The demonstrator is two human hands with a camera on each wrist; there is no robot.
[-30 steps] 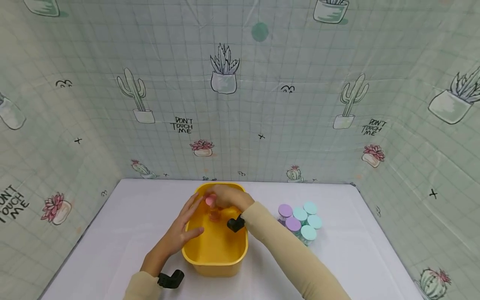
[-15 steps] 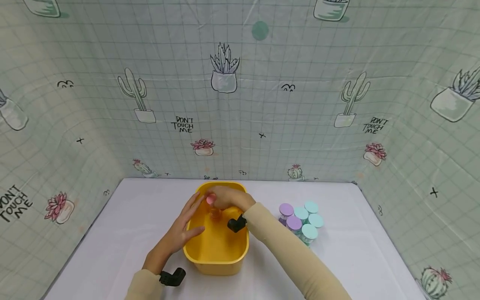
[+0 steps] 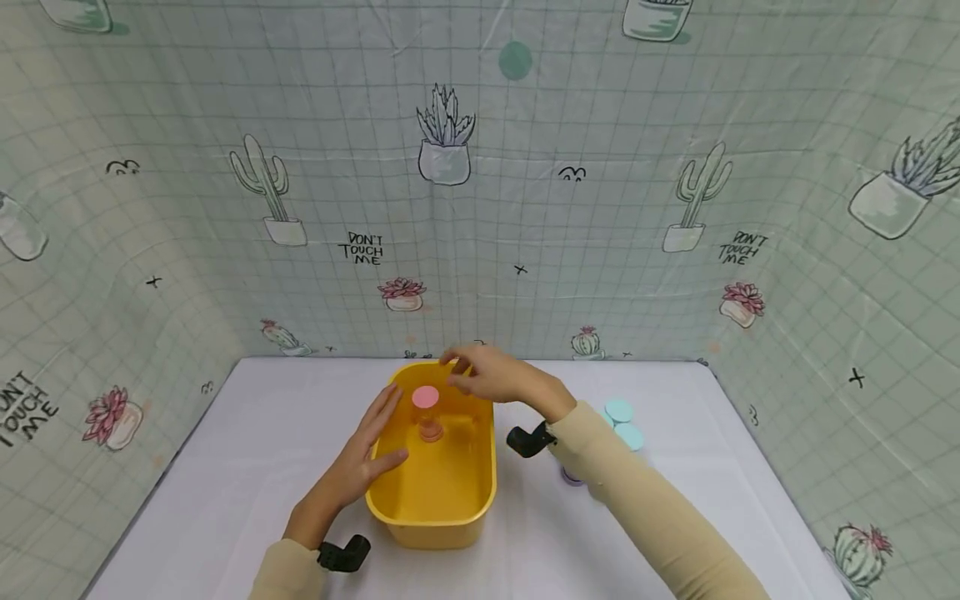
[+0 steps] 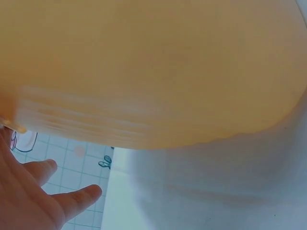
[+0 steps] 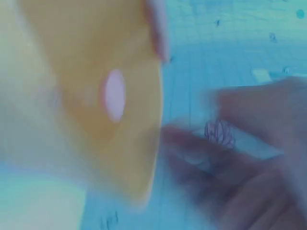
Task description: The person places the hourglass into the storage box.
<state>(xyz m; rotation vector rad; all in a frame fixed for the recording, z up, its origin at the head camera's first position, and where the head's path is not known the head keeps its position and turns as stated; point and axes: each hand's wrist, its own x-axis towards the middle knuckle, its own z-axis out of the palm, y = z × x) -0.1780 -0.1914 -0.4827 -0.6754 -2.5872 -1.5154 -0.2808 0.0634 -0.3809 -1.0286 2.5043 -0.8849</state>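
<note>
As L hand [image 3: 362,467] touches ylw bin [image 3: 438,496] | pink-lid jar [image 3: 426,401] inside

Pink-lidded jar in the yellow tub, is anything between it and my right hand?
Perhaps the rim of the tub: in the right wrist view it runs between your blurred right hand and the jar. Nothing else shows between them; the head view shows the lid uncovered.
</note>
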